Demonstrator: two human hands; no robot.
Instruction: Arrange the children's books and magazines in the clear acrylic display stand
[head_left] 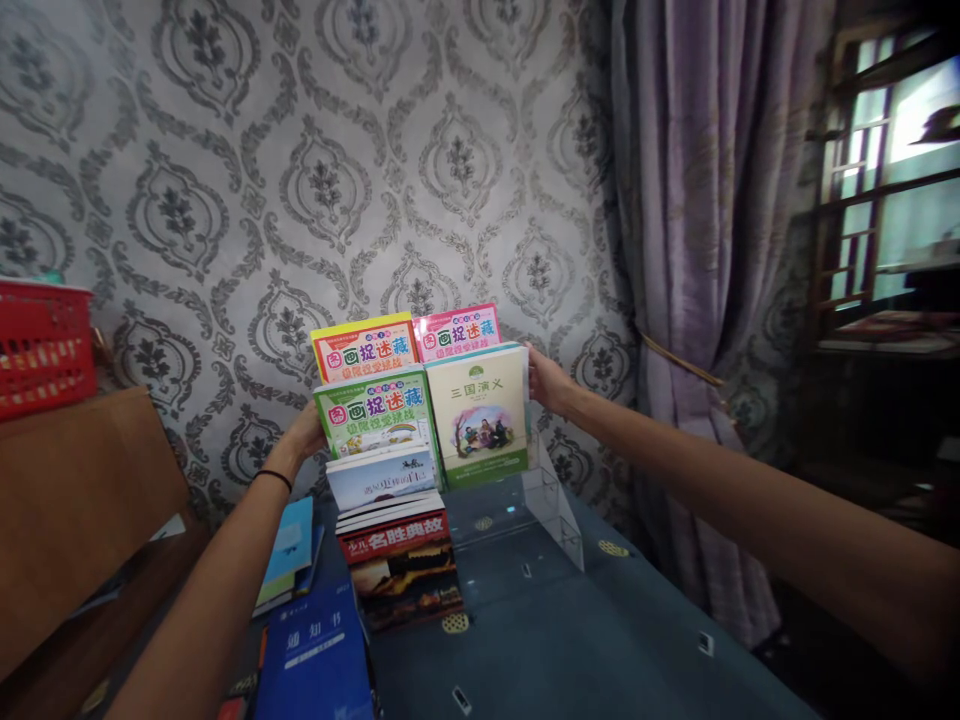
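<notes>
A clear stepped book stand [559,510] holds several books in tiers on the table. On its right side, a white-and-green book [484,415] with a picture of people under a tree stands upright. My right hand [547,380] is at that book's upper right edge, its fingers bent around the edge and partly hidden. At the left, my left hand [307,430] touches the side of a green picture book [379,412]; its fingertips are hidden behind. Further back stand an orange-and-yellow book [364,345] and a pink book [456,332]. In front are a pale blue-white book [382,482] and a dark red book [405,570].
A blue book [315,650] lies at the front left, with light blue booklets [290,540] behind it. Further left are a cardboard box [82,510] and a red plastic basket [45,345]. A dark teal cloth [600,640] covers the table. Patterned wall and purple curtain [705,250] stand behind.
</notes>
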